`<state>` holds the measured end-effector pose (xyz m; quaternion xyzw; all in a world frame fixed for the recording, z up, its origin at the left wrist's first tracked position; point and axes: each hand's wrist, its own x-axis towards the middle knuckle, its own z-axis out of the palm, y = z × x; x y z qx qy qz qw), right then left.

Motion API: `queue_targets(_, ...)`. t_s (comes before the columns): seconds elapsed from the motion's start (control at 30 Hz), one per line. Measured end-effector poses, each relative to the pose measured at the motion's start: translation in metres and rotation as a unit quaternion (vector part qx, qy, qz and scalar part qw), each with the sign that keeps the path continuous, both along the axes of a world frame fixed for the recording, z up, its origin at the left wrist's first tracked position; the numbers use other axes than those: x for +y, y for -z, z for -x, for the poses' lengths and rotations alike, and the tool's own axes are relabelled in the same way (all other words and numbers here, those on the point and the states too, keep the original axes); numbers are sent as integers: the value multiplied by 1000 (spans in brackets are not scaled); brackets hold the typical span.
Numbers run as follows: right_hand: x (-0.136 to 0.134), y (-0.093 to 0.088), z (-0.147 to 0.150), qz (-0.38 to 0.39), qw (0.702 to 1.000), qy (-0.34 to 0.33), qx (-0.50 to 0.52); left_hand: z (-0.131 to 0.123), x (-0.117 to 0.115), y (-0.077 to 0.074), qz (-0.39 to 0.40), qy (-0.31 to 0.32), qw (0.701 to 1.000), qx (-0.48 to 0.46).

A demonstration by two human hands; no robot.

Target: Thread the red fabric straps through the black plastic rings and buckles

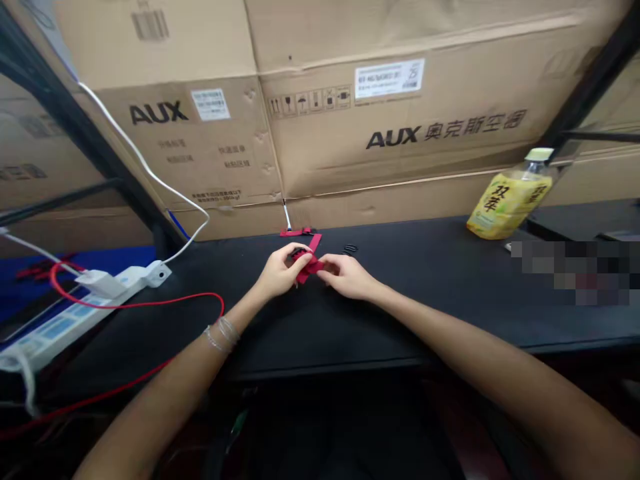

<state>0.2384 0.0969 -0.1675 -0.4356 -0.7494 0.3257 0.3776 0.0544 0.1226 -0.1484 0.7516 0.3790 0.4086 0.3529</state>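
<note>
Near the middle of the black table, my left hand [281, 270] is closed around a folded red ribbon [309, 268] with a dark part at its top. My right hand [345, 275] pinches the ribbon's right end between thumb and fingers. From the bundle a strip of the same red runs up and away to a red band [295, 232] lying at the foot of the boxes. Just beyond my right hand lie small black loops [351, 248], too small to name. The fingers hide part of the ribbon.
Cardboard boxes [320, 153] stand along the table's back edge. On the right leans a yellow-labelled drink bottle [505, 203]. A white power strip [65, 320] lies at the left, with a red cable [150, 303] curving past my left forearm. Blue cloth [125, 260] lies behind it.
</note>
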Motion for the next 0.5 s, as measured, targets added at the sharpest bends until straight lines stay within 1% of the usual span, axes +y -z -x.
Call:
queue_targets(0.17,-5,-6,1,-23,1000,5,-9,-1,-2,-1,44,2,999,-13)
queue_targets(0.3,-6,-8,0,-57,998,28,-27,-2,-2,-2,68,12,997,-29)
queue_targets(0.4,-4,-6,-1,-62,996,51,-26,-2,0,-1,71,35,996,-45)
queue_targets(0.5,-1,-4,-2,-62,995,70,-34,-2,1,0,89,72,992,-61)
